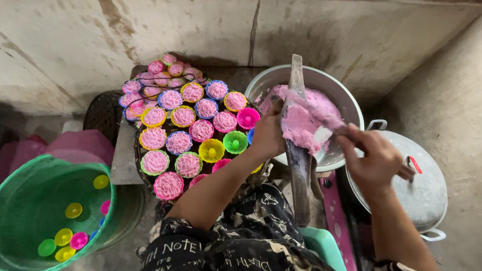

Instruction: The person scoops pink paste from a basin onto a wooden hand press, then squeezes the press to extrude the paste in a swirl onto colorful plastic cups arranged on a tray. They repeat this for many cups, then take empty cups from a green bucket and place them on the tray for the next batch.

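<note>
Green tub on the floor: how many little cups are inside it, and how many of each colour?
Inside the tub:
Yellow cups: 4
Pink cups: 2
Green cups: 1
Blue cups: 1, partly hidden
Total: 8

A green basin (18, 204) sits at the left with a few loose coloured cups (73, 211) inside. A tray (121, 159) of small cups filled with pink strands (184, 123) lies by the stained wall (67, 46). A steel pot lid (419, 186) rests at the right on the concrete floor (476, 130).
</note>
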`<state>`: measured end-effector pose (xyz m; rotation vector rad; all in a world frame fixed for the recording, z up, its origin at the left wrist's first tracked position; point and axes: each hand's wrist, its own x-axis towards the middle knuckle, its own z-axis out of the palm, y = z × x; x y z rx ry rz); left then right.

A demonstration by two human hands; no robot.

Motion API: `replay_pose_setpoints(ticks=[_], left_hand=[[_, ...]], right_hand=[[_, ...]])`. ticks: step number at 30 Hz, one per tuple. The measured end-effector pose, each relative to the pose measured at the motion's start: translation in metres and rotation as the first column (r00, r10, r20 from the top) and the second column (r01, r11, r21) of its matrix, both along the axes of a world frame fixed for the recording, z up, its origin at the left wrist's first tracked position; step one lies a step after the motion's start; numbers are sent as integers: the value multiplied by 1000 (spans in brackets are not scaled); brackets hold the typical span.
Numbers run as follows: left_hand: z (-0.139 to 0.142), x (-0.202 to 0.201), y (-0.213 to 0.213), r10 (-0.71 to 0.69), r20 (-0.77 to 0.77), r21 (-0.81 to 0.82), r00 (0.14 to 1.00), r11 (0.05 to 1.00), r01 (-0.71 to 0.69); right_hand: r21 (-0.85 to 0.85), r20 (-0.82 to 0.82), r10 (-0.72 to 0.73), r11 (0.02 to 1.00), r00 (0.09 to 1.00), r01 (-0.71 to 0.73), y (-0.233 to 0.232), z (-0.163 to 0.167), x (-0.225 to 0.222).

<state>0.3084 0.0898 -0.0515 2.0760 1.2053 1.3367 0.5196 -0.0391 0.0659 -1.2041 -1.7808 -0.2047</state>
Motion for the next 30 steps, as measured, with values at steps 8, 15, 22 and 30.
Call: replay_pose_setpoints(ticks=[8,15,22,30], left_hand=[[-21,-29,27,-78,107,-178,991,979,96],[-28,-15,19,-79,-97,-67,992,995,72],[-49,-36,35,28,-113,-187,993,981,-49],[-66,-39,41,-18,-113,-161,993,987,-1]], right_hand=[[-22,82,112,994,990,-111,-19,-9,0],[-14,51,-48,999,998,49,15,-12,-1],[-94,56,139,987,989,-134,-14,-22,-8],[-227,-95,-58,973,994,35,19,-29,9]])
